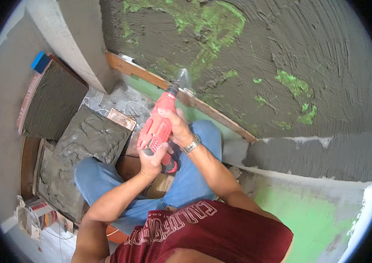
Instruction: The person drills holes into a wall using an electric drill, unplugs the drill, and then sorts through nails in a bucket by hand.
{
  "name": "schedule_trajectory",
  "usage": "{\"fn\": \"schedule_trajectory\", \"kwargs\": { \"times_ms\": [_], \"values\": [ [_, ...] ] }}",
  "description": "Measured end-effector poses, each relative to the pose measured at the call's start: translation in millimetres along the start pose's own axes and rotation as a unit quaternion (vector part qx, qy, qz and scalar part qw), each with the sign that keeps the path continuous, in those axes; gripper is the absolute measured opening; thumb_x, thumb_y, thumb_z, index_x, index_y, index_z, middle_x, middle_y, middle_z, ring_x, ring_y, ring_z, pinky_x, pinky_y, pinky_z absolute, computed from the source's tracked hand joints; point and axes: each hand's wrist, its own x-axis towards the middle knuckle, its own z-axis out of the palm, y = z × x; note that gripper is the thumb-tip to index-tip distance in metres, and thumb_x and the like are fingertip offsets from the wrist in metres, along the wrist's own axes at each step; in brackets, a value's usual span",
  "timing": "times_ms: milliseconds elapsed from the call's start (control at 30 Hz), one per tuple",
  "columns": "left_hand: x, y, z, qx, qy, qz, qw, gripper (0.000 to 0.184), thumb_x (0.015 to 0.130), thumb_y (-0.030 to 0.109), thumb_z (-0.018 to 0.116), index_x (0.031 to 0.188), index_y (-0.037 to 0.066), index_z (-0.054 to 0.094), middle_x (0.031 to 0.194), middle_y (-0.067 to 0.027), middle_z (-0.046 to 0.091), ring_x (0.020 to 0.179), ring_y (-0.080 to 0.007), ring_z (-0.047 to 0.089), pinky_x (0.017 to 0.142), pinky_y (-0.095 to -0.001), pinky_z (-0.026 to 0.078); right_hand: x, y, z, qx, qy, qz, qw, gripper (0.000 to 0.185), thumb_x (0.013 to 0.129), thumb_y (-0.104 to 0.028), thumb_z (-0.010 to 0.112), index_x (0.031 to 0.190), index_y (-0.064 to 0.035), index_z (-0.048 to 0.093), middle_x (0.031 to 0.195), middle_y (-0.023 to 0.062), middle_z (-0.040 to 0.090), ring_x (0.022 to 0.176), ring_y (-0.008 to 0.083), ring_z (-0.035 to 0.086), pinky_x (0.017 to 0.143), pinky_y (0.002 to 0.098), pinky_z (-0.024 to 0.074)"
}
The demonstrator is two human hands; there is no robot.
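Note:
A red power drill [156, 125] with a black chuck [173, 89] is held in front of me, pointing up at the wooden strip [144, 74] along the lower edge of the plastered wall. At its tip is a pale, blurred shape [184, 79] that I cannot make out. My left hand [151, 161] is closed around the rear of the drill. Farther forward, my right hand [178, 126], with a metal watch [191, 143] at the wrist, wraps the side of the drill's body. Part of the drill's lower end is hidden by my hands.
Wet grey mortar [91, 136] covers a board at my left, and more mortar [56, 179] lies beside it. A mortar-coated panel [54, 101] leans near the pillar [74, 39]. Green patches [291, 83] show through the wall's mortar. A small wooden block [121, 119] lies on the floor.

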Motion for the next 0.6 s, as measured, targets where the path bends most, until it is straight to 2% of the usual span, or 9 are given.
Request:
{"fn": "schedule_trajectory", "kwargs": {
  "times_ms": [33, 233, 500, 533, 600],
  "values": [
    [0.8, 0.9, 0.2, -0.009, -0.007, 0.0, 1.0, 0.027, 0.086, 0.004, 0.064, 0.112, -0.002, 0.059, 0.084, -0.0086, 0.067, 0.066, -0.0159, 0.065, 0.061, -0.029, 0.054, 0.1, -0.5, 0.4, -0.003, 0.0, 0.002, 1.0, 0.04, 0.083, -0.038, 0.074, 0.1, -0.0027, 0.067, 0.088, 0.0051, 0.068, 0.076, 0.0147, 0.066, 0.071, 0.0301, 0.0536],
    [1.5, -0.6, -1.8, -0.015, 0.001, -0.009, 1.0, 0.024, 0.087, 0.005, 0.065, 0.109, -0.002, 0.06, 0.084, -0.008, 0.067, 0.065, -0.0155, 0.065, 0.061, -0.0292, 0.053, 5.2, 5.4, -2.0, 0.003, 0.012, -0.016, 1.0, 0.039, 0.084, -0.037, 0.073, 0.098, -0.0012, 0.068, 0.085, 0.0063, 0.069, 0.072, 0.0141, 0.067, 0.064, 0.0285, 0.0535],
    [4.2, -7.3, -3.3, -0.069, -0.001, 0.011, 0.998, 0.025, 0.086, 0.004, 0.068, 0.109, -0.002, 0.06, 0.085, -0.0072, 0.067, 0.064, -0.015, 0.065, 0.059, -0.0291, 0.053, 3.0, 4.8, -4.8, -0.008, 0.014, 0.007, 1.0, 0.039, 0.086, -0.036, 0.073, 0.101, -0.0015, 0.066, 0.089, 0.0065, 0.069, 0.077, 0.0161, 0.069, 0.069, 0.0308, 0.0562],
    [4.2, -8.9, -5.3, -0.072, -0.012, 0.008, 0.997, 0.029, 0.086, 0.004, 0.069, 0.113, -0.001, 0.059, 0.087, -0.0069, 0.067, 0.063, -0.0147, 0.065, 0.058, -0.0287, 0.053, 3.8, 3.5, -4.1, -0.007, 0.013, 0.009, 1.0, 0.039, 0.086, -0.036, 0.073, 0.103, -0.0015, 0.066, 0.09, 0.0066, 0.069, 0.078, 0.0165, 0.069, 0.071, 0.0313, 0.0567],
    [3.7, -10.3, -7.4, -0.052, -0.016, 0.011, 0.998, 0.052, 0.085, 0.008, 0.068, 0.132, -0.002, 0.049, 0.095, -0.0095, 0.067, 0.063, -0.0164, 0.064, 0.059, -0.0308, 0.055, 4.5, 6.4, -5.5, 0.003, 0.013, 0.0, 1.0, 0.039, 0.088, -0.035, 0.072, 0.106, -0.0019, 0.065, 0.094, 0.0069, 0.069, 0.082, 0.0175, 0.069, 0.074, 0.0325, 0.0571]
  ]
}}
